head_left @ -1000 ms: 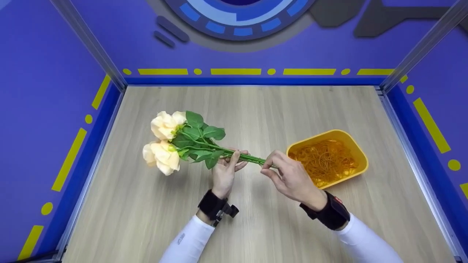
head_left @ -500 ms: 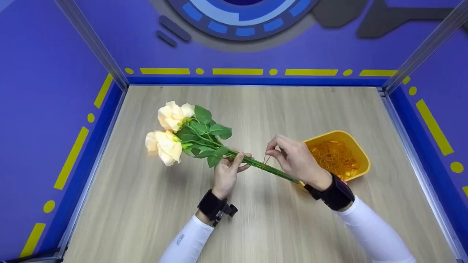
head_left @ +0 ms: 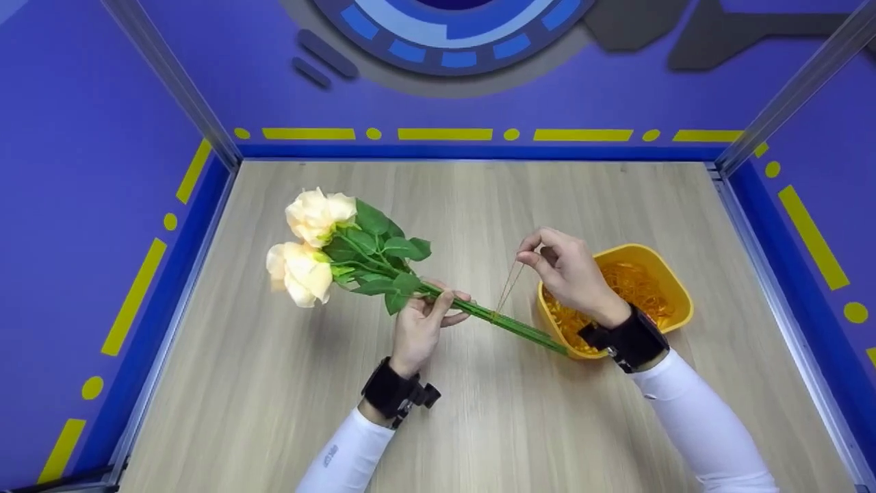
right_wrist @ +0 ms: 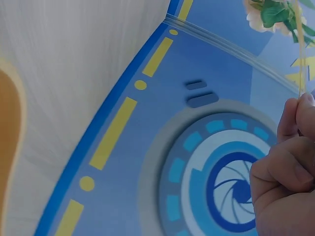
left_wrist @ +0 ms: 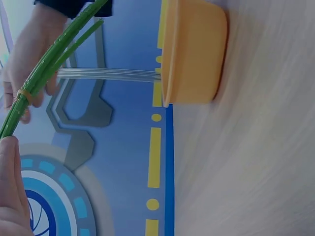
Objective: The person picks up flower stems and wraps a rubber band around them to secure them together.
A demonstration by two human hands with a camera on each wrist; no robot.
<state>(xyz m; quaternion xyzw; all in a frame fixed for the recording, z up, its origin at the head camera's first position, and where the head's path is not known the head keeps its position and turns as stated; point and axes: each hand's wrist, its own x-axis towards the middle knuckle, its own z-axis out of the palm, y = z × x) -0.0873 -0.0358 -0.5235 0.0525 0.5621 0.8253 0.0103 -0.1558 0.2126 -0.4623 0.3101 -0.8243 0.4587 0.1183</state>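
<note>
L hand point(head_left: 417, 332) holds the bunch of cream roses point(head_left: 308, 274) up over the worktop point(head_left: 472, 411), thumb and fingers pinched round the green stems point(head_left: 527, 329) just below the leaves point(head_left: 369, 253). Blooms point to the L side, cut ends to the R. R hand point(head_left: 568, 274) is raised to the R of the stems, thumb and fingertips pinching one end of a thin rubber band point(right_wrist: 301, 51); other fingers curled in, per R wrist cam. Band's pulled taut as a narrow loop, lower end round the stems abt. midway betw. L hand and the stem ends; L wrist cam shows it snug there. Yellow tub point(head_left: 679, 301) w/ a tangle of rubber bands point(head_left: 636, 291) sits on the worktop at R, partly under the R hand & wrist in the head view. Stem ends overlap its near L rim in that view, but L wrist cam has them above the tub, apart from it. Both arms in white sleeves point(head_left: 352, 448), each wrist w/ a black strap point(head_left: 387, 390). Behind: blue-purple panels point(head_left: 438, 109) w/ yellow dashes & dots, metal posts point(head_left: 185, 89) at the corners.
</note>
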